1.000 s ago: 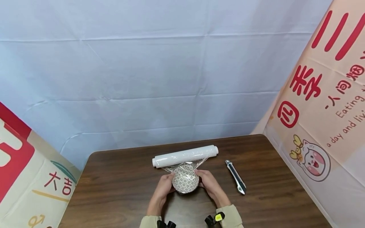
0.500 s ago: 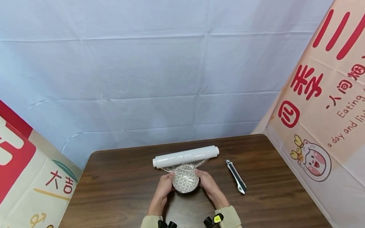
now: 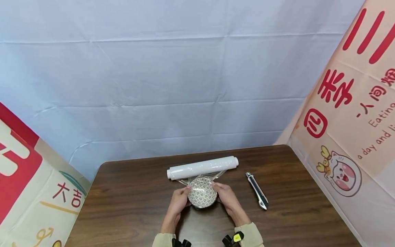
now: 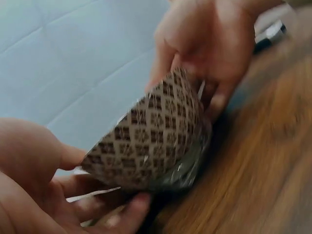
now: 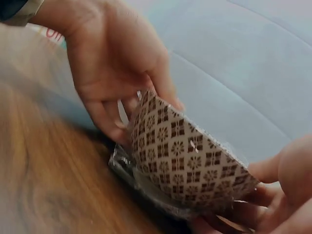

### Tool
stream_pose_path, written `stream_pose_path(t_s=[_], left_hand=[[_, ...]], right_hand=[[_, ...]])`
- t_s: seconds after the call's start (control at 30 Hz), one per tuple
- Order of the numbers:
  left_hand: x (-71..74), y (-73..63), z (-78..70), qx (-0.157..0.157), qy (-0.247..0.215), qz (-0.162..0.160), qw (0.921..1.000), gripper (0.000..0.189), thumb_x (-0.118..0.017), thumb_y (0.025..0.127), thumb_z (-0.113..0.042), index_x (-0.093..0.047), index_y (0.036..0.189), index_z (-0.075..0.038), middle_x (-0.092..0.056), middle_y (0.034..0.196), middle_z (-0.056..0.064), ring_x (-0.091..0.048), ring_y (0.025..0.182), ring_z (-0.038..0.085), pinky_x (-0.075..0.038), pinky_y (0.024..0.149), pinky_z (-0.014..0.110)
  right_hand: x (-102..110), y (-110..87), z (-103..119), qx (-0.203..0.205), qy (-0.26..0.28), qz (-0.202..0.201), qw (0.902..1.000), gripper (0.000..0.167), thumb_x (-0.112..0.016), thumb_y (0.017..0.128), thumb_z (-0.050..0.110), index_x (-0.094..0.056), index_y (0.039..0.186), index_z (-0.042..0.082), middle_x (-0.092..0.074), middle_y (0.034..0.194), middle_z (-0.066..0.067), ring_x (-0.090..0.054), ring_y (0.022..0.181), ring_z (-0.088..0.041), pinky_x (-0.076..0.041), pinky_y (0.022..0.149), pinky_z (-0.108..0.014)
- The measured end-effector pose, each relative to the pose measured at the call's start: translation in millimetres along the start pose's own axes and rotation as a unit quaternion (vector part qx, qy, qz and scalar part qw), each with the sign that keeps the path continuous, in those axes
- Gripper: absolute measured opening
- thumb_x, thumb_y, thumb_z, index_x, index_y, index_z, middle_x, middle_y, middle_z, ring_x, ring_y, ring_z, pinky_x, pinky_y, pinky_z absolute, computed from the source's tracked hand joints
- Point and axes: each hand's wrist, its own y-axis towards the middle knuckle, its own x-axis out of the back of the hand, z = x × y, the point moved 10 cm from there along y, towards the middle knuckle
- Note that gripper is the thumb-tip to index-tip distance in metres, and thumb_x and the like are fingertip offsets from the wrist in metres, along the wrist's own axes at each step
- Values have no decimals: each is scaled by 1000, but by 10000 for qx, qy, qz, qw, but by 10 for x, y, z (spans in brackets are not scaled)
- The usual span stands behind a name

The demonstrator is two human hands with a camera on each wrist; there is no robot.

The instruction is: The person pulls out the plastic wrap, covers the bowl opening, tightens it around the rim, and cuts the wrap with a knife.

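Observation:
A small round bowl with a brown lattice and flower pattern is held between both hands, with clear cling film stretched over its top. My left hand grips its left side, thumb at the rim and fingers lower on the wall. On the opposite side my right hand holds it the same way. Bunched cling film clings around the base in the left wrist view. From the bowl's far side the film runs back to a white cling film roll. The fingertips under the bowl are partly hidden.
A utility knife lies slantwise on the brown wooden table, to the right of my right hand. A pale cloth backdrop hangs behind the table, and printed banners stand at both sides.
The head view has shifted slightly. Both hands keep their grip on the bowl, and the bowl, roll and knife stand as before relative to one another.

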Motion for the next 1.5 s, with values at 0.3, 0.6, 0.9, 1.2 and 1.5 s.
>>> stream_pose_path(t_s=[0.3, 0.6, 0.9, 1.2, 1.5], left_hand=[[-73, -306, 136, 633, -686, 420, 9947, 83, -30, 113, -55, -57, 117, 23, -75, 95, 33, -80, 79, 35, -67, 75, 43], [-602, -417, 282, 1161, -3272, 2186, 9120, 109, -15, 107, -71, -20, 149, 29, -40, 142, 57, -48, 139, 61, -46, 116, 58], [-730, -379, 245, 1457, -4920, 2323, 8263, 103, -15, 104, -74, 5, 164, 7, -11, 163, 47, -36, 151, 56, -35, 127, 52], [-767, -378, 184, 1446, -4391, 2459, 8519, 106, -21, 98, -81, -5, 167, -1, -35, 159, 34, -62, 127, 28, -50, 115, 37], [-703, -389, 292, 1390, -2736, 2644, 9143, 121, -7, 93, -89, -31, 157, 12, -77, 115, 19, -75, 104, 20, -60, 89, 30]], right_hand=[[105, -42, 60, 203, -453, -176, 9986, 40, -56, 108, 25, -69, 130, -7, -73, 117, -17, -64, 97, -16, -54, 81, -29], [-31, 32, 60, 277, -529, 323, 9977, 46, -43, 110, 17, -57, 141, -14, -58, 149, -29, -50, 144, -44, -40, 121, -56], [-43, 56, 55, 415, -731, 233, 9962, 45, -44, 111, 22, -63, 139, -7, -62, 147, -23, -48, 147, -42, -35, 124, -59], [-28, 29, 96, 436, -1059, -72, 9934, 43, -46, 110, 20, -64, 139, -6, -61, 149, -23, -48, 147, -42, -37, 123, -59], [-14, 32, 59, 355, -1028, -23, 9941, 44, -47, 110, 24, -64, 140, -4, -61, 150, -21, -49, 147, -41, -37, 123, -58]])
